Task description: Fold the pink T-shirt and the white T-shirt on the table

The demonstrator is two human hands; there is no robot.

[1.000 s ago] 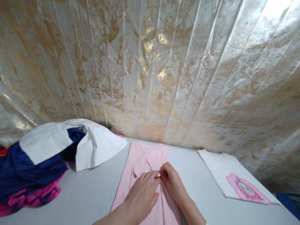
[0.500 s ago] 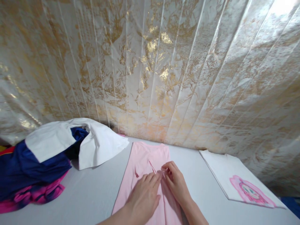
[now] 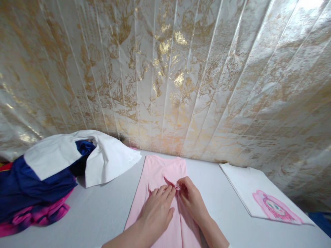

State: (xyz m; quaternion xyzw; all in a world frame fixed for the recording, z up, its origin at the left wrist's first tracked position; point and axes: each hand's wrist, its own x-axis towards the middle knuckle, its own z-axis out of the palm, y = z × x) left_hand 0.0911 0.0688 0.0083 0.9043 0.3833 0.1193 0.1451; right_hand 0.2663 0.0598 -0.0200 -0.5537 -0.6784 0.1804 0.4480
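A pink shirt (image 3: pixel 165 165) lies back side up on the table, its sides folded inward and its neckline toward the wall. My left hand (image 3: pixel 157 208) rests palm down on the middle of it, fingers stretched out over the cloth. Just to the right, my right hand (image 3: pixel 191 198) has thumb and fingertips closed on a small edge of the shirt, seemingly the sleeve opening, which shows a darker pink gap. The lower end of the shirt runs out of view at the bottom.
Left on the pale table (image 3: pixel 100 213) is a heap with a white garment (image 3: pixel 111 162) over dark blue clothing (image 3: pixel 38 186) and magenta cloth (image 3: pixel 41 215). At the right lies a folded white T-shirt (image 3: pixel 240 182) with a pink character print. A gold-patterned, shiny sheet (image 3: pixel 165 86) covers the wall behind.
My right fingertips have pulled at the sleeve edge, and its opening now gapes wider. My left hand has slid slightly left and down on the shirt. The view has shifted a little.
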